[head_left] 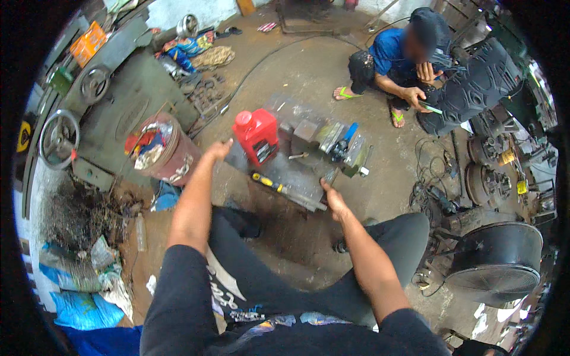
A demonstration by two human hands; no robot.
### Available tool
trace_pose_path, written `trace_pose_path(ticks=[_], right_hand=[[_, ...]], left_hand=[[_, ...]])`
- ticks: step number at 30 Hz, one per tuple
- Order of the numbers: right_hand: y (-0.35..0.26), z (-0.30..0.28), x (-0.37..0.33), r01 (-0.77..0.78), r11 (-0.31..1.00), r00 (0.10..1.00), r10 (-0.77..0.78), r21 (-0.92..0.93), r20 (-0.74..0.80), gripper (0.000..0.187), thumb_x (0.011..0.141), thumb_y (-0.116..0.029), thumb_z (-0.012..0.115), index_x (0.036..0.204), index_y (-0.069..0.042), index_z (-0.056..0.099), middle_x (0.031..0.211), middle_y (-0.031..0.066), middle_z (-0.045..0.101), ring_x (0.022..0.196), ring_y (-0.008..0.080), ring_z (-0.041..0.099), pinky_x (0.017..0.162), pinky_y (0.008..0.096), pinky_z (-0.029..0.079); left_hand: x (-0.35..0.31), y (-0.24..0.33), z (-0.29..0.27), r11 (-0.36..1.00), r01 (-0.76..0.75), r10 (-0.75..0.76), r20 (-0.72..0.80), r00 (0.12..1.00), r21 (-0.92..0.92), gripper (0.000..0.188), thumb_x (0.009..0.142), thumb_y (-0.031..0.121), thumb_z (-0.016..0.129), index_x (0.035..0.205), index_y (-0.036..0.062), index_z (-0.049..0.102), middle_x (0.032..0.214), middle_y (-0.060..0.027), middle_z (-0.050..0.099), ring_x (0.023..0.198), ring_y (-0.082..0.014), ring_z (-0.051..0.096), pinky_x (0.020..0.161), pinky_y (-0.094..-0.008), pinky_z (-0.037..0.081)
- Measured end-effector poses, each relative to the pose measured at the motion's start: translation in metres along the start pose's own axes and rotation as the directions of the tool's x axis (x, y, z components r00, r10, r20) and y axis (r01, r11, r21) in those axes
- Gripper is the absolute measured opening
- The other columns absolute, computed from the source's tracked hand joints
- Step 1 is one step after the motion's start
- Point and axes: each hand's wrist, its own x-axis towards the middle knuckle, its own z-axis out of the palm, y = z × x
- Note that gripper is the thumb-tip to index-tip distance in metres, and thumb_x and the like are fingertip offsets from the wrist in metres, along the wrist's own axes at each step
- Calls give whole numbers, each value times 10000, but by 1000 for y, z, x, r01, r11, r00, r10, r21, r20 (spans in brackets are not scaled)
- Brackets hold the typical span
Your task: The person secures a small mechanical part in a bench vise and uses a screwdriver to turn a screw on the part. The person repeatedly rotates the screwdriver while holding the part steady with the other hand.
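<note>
A low metal table (297,178) stands in front of my knees. My left hand (219,150) is closed at its left edge, beside a red plastic jug (259,142). With the thumb on top, my right hand (335,200) grips the near right corner; its other fingers are hidden below. Along the table's near edge lies a yellow-and-black handled tool (267,181), possibly a screwdriver. A bench vise (317,133) sits on the far right part of the top, with a blue-handled tool (344,142) on it. A small metal piece (298,155) lies mid-table.
To the left are a bucket of rags (181,160) and a green machine with handwheels (59,139). A person (392,65) squats at the far right, beside a black bulky object (475,83). Cables (424,172) and a large drum fan (496,264) occupy the right.
</note>
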Motion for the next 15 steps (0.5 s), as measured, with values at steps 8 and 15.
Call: trace_pose_path(ticks=[8,15], right_hand=[[9,-3,0,172,957,984,-179,-235,-9,1088,929,-777,461,1548,99,280,1599,273,334,1515,361,276,1220,422,236],[0,-5,-6,162,962,986,-167,-221,-4,1088,931,-825,339,1573,50,271,1635,217,301,1525,353,254,1230,430,210]], left_hand=[[55,-29,73,992,121,-117,-127,985,30,856,936,703,301,1344,20,617,1385,-279,581,1332,-447,514,1103,-515,398],[37,-29,77,995,95,-91,-119,989,29,1027,819,885,308,1309,47,644,1279,-256,661,1142,-436,650,903,-509,523]])
